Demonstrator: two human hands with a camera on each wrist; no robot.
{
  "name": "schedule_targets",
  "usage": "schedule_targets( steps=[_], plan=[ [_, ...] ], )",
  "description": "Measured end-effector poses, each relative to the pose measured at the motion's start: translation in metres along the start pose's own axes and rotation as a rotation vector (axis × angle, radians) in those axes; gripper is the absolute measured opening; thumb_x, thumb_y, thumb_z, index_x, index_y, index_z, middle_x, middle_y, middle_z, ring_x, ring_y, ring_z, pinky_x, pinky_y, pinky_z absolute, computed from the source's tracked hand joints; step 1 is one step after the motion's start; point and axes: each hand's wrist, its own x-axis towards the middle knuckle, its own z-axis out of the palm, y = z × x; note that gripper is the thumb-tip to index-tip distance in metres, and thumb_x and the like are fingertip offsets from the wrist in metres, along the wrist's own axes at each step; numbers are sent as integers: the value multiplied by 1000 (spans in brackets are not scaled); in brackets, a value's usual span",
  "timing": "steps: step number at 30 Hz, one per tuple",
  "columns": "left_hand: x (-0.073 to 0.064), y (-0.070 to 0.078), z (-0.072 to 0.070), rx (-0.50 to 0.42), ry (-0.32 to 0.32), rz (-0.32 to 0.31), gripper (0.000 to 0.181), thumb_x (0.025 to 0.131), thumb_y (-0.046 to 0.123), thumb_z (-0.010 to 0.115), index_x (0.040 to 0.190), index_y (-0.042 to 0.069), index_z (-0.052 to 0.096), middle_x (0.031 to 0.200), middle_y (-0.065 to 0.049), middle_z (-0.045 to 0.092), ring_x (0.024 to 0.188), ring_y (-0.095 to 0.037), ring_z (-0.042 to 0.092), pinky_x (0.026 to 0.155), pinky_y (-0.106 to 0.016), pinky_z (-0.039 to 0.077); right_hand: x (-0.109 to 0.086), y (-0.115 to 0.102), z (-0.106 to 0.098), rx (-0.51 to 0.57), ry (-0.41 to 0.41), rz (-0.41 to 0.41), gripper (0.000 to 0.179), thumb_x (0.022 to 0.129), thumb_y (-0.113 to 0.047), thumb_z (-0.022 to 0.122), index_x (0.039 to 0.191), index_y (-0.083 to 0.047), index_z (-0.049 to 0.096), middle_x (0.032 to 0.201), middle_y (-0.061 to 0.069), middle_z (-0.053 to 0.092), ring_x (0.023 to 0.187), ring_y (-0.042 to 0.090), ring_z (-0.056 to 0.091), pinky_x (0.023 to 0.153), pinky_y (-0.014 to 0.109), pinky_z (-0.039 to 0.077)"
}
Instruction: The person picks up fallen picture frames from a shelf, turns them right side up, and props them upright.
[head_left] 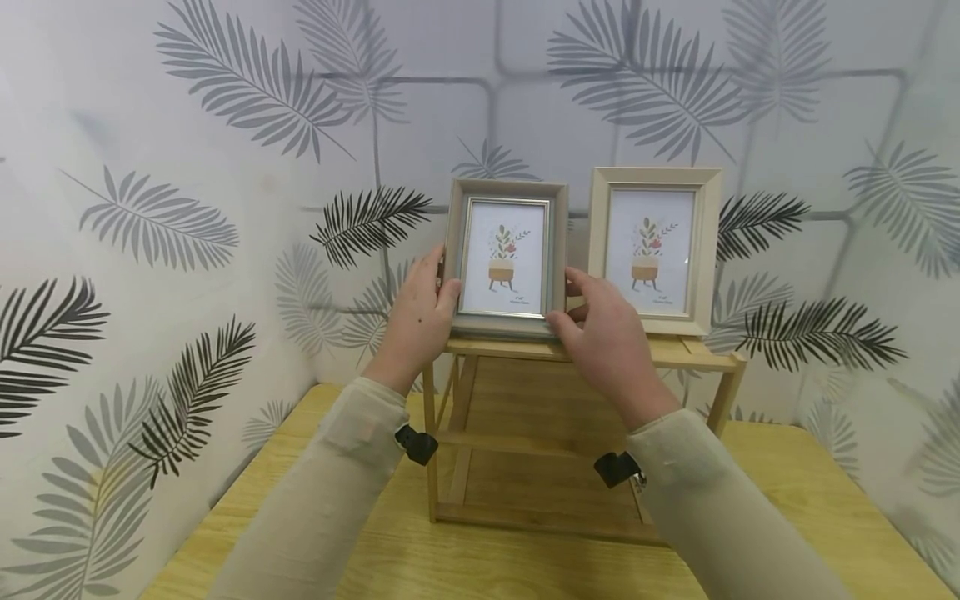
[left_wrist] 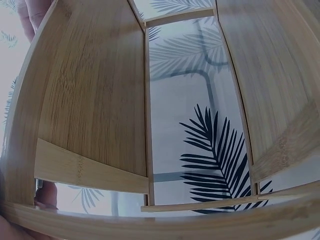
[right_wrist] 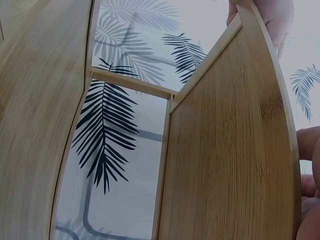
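In the head view, a grey-beige picture frame [head_left: 504,258] with a potted-plant print stands on the top board of a wooden rack [head_left: 693,355]. My left hand [head_left: 416,321] grips its left side, thumb over the front edge. On the lower right corner, my right hand [head_left: 611,337] holds the frame between thumb and fingers. Both wrist views look into the rack; parts of fingers [left_wrist: 46,194] show at the left wrist view's edge and more fingers [right_wrist: 310,185] at the right wrist view's edge. The frame's back is hidden.
A cream picture frame [head_left: 656,250] with the same print stands right of the held one, its lower left partly behind my right hand. The rack rests on a yellow wood-grain table [head_left: 360,542]. A leaf-patterned wall [head_left: 262,208] rises close behind.
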Motion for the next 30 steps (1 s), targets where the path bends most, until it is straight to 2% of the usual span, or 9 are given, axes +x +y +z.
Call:
schedule_targets(
  steps=[10,19,25,30],
  plan=[
    [-1,-1,0,-73,23,24,57,109,23,44,160,6,24,150,-19,41,123,-30,52,100,-43,47,0,0,0,22,6,-10,63,98,-21,70,152,-5,42,134,13,58,107,26,66,90,46,55],
    [-1,-3,0,-105,38,42,58,109,23,46,161,9,23,150,-16,41,126,-28,51,102,-40,47,0,-1,0,28,-3,-4,62,99,-21,68,151,-3,42,125,14,62,108,28,66,94,49,53],
    [-3,-3,0,-122,51,48,58,109,22,47,161,11,24,149,-14,42,126,-27,51,102,-40,47,1,0,-1,19,-38,3,64,101,-21,65,154,-3,36,119,12,65,105,28,67,90,48,54],
    [-5,-3,1,-149,67,67,58,108,21,49,160,12,25,146,-12,45,121,-25,52,97,-41,49,1,1,-1,13,-56,10,66,101,-22,64,156,-4,33,119,12,66,103,27,68,87,48,54]
  ],
)
